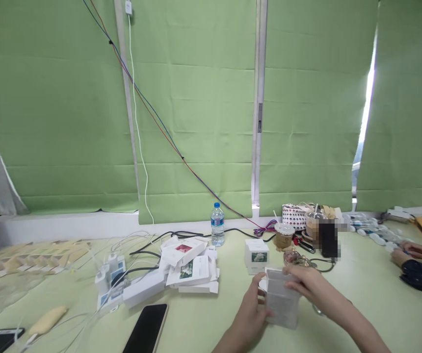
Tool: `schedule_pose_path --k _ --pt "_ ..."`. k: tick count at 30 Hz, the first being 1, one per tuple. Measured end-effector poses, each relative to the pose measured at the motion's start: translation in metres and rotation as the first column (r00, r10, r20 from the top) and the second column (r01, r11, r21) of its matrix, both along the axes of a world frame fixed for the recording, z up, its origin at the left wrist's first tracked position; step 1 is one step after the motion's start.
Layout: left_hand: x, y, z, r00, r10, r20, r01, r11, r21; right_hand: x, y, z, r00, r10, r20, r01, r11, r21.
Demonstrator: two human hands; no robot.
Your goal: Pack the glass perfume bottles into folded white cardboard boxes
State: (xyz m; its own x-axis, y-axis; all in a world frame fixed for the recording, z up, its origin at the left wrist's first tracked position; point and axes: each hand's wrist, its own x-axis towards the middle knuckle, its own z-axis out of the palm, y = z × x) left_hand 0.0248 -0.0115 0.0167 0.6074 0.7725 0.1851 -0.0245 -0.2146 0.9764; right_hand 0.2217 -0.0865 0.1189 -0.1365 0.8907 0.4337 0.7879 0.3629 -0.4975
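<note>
A clear, frosted-looking plastic box (283, 306) is held up over the table between both of my hands. The fingers of my left hand (250, 309) close round its left side. From the right, my right hand (312, 287) grips the upper right edge, thumb and fingers against it. Whether anything is inside the box cannot be made out. Just behind it stands a small white carton (257, 255) with a green and white flower picture. Part of a metal ring-like thing (317, 310) shows under my right wrist.
Left of my hands lies a pile of flat white cartons (192, 274), with a power strip (112, 279), cables and a phone (146, 328) nearby. A water bottle (217, 225) and an iced drink cup (283, 237) stand behind. Another person's hands (417, 252) work at far right.
</note>
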Motion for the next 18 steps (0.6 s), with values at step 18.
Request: schedule_pose_path --k 18 --pt "-0.005 0.000 0.008 0.999 -0.035 -0.019 0.039 0.957 0.288 -0.020 -0.008 -0.121 0.930 -0.317 0.187 0.108 0.721 0.684"
